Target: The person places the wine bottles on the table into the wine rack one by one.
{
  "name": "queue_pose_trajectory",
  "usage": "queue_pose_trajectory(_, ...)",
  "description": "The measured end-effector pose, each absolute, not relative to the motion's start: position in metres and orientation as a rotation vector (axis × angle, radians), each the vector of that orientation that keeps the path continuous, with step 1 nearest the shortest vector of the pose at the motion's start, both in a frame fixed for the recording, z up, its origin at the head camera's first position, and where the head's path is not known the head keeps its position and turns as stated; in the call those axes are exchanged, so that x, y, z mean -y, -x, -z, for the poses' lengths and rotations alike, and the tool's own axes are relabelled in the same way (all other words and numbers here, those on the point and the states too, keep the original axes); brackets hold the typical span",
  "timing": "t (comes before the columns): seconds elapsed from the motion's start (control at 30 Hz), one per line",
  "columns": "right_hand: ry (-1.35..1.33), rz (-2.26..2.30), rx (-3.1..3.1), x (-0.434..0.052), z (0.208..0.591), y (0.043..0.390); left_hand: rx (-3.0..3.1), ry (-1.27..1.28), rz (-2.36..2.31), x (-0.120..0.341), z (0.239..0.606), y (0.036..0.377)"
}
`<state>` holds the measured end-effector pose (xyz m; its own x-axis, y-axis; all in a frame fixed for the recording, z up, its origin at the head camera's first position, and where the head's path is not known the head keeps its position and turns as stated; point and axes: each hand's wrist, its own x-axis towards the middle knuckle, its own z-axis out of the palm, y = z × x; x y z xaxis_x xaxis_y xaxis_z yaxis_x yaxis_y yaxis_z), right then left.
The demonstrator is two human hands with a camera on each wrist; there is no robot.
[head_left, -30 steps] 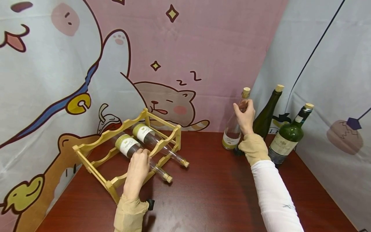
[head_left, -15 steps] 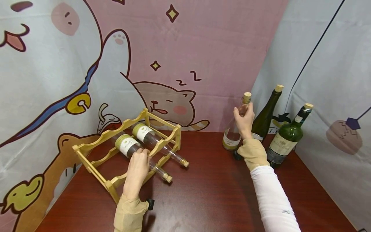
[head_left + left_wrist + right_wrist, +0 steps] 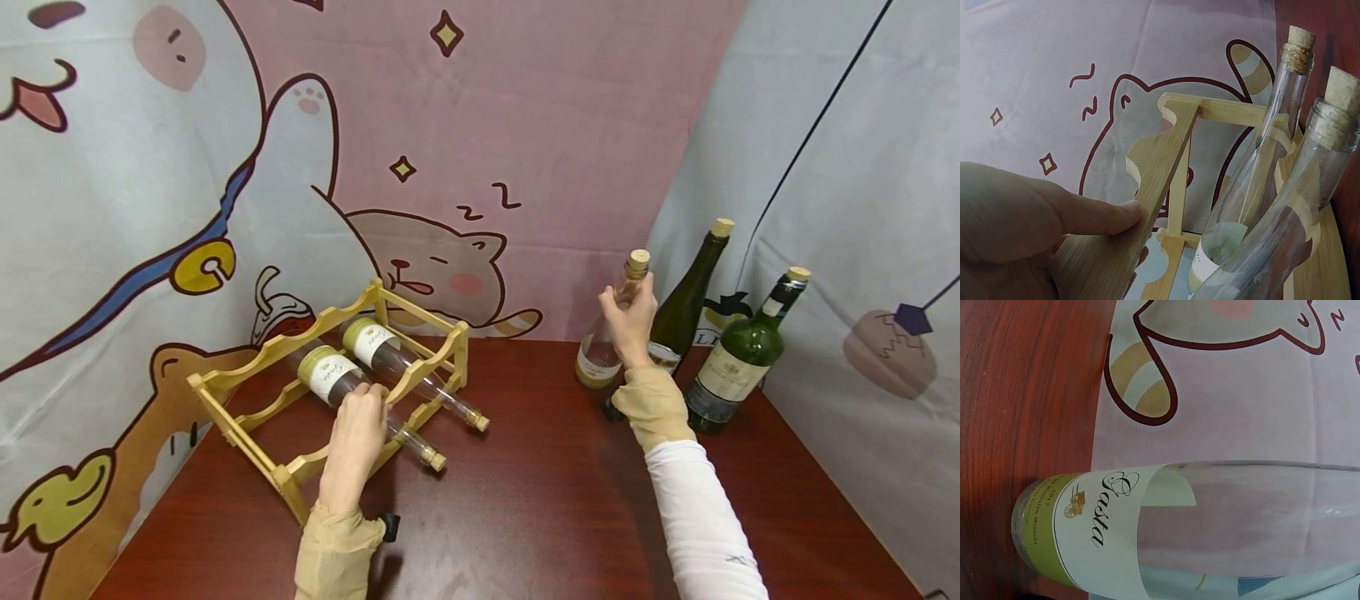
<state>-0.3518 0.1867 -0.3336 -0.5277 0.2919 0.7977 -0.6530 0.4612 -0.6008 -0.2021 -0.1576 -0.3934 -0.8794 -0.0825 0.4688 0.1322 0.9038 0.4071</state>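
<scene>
The left hand [image 3: 358, 435] grips the front rail [image 3: 1166, 156] of the wooden rack [image 3: 411, 381], thumb on one face and fingers behind, probably to keep the frame steady. The fingers of the right hand [image 3: 632, 325] are curled round the neck of a clear bottle [image 3: 597, 364], at the far side of the worktop [image 3: 540, 492] (whether its base touches, I cannot tell). A neck suits such a grip, being narrow. The front bottle [image 3: 330, 375] and back bottle [image 3: 384, 353] lie in the rack, corked necks jutting past the rail, obstructing its near side. A slim green bottle [image 3: 686, 298] crowds the right hand, which partly hides it; a wide green bottle [image 3: 737, 362] stands beyond.
</scene>
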Motion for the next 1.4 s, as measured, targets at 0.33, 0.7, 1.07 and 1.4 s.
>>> queue_pose_trajectory(0.33,-0.277,-1.228,1.608,-0.185,0.336,0.341,2.573,0.042,0.587,0.157,0.393,0.202)
queue_pose_trajectory(0.7,-0.267,-1.298,1.487,-0.195,0.347,0.348,2.576,0.036,0.586,0.157,0.393,0.203)
queue_pose_trajectory(1.07,-0.226,-1.34,1.451,-0.206,0.361,0.36,2.572,0.035,0.579,0.157,0.394,0.202)
queue_pose_trajectory(1.4,-0.227,-1.369,1.363,-0.202,0.358,0.352,2.57,0.036,0.583,0.158,0.394,0.202)
